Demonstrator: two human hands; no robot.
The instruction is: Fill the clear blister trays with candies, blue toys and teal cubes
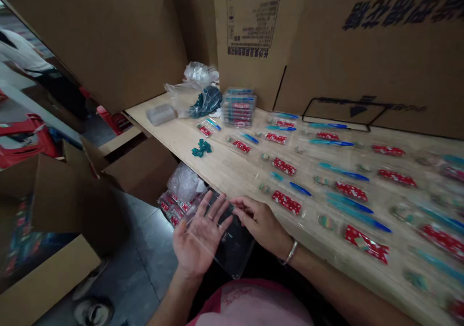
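Note:
My left hand (199, 236) lies palm up with fingers spread under a clear plastic case (232, 248), supporting it just off the table's near edge. My right hand (259, 222), a bracelet on its wrist, pinches the case's upper edge with curled fingers. On the wooden table (224, 171) lie rows of open clear cases, each with a red patterned packet (286, 201), a blue pen (300, 188) and a small striped piece.
A stack of filled clear cases (238, 107), plastic bags (199, 77) and several small green pieces (201, 148) sit at the table's far left. Large cardboard boxes (362, 40) wall the back. Open cartons (54, 210) stand on the floor at left, with a bag of red packets (174, 207) beside the table.

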